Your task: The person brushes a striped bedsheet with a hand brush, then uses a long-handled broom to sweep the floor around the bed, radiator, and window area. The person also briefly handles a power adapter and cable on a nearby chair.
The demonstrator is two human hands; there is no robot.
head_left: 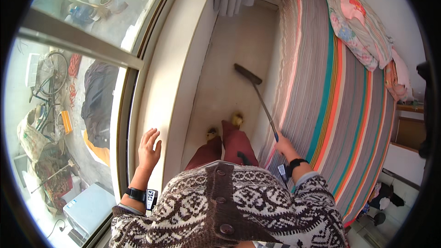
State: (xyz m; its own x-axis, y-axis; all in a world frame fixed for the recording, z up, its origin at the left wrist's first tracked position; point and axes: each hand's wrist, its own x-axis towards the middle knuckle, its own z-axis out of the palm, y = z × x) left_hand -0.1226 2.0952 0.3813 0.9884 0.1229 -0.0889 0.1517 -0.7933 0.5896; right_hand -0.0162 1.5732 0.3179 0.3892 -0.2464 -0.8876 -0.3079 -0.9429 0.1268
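a narrow pale floor (220,59) is running between a window ledge (158,92) and one bed (317,110), which is wearing a striped cover. beyond the glass, one pale sack (27,131) is sitting bunched near one bicycle (54,76); what the sack is holding i cannot tell. one white boxy thing (89,209) is standing lower down, its inside not showing. one bundle of flowered bedding (360,25) is lying on the bed's far end.

one broom (251,78) is slanting over the floor beside the bed, its dark head pointing away from the person. the right hand (285,146) is wrapping its fingers round the handle's near part. the left hand (149,149) is hanging over the ledge, holding nothing, fingers loosely spread; whether it is touching i cannot tell. two black straps (135,194) are circling the wrists, one each, and two slippers (237,120) are covering the feet.
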